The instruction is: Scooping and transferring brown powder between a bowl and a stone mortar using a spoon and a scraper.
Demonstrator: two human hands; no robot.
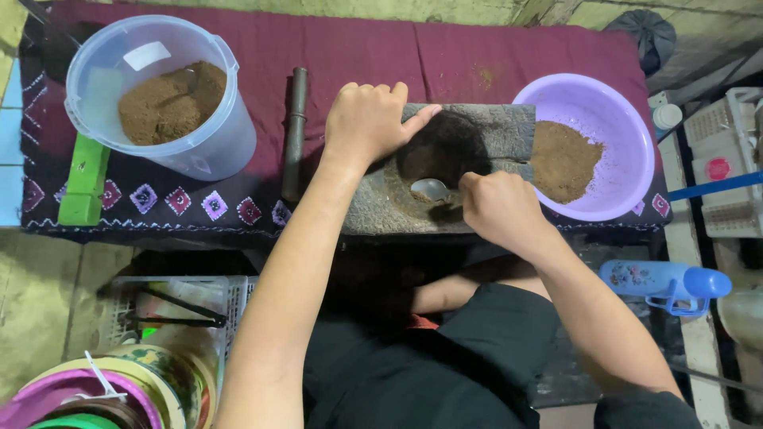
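Note:
A grey stone mortar (493, 131) with a dark hollow lies on the maroon cloth (342, 56) in the middle. My left hand (367, 121) rests on its upper left rim, fingers curled over the edge. My right hand (497, 208) grips a metal spoon (430, 189), its bowl down in the hollow among brown powder. To the right, a purple plastic bowl (608, 107) touches the mortar and holds a heap of brown powder (563, 161).
A clear plastic bucket (203, 147) with brown powder stands at the left, beside a green block (83, 179). A dark pestle (295, 131) lies left of the mortar. A blue bottle (664, 284) lies at the right; white crates, a wire basket and colourful lids lie around.

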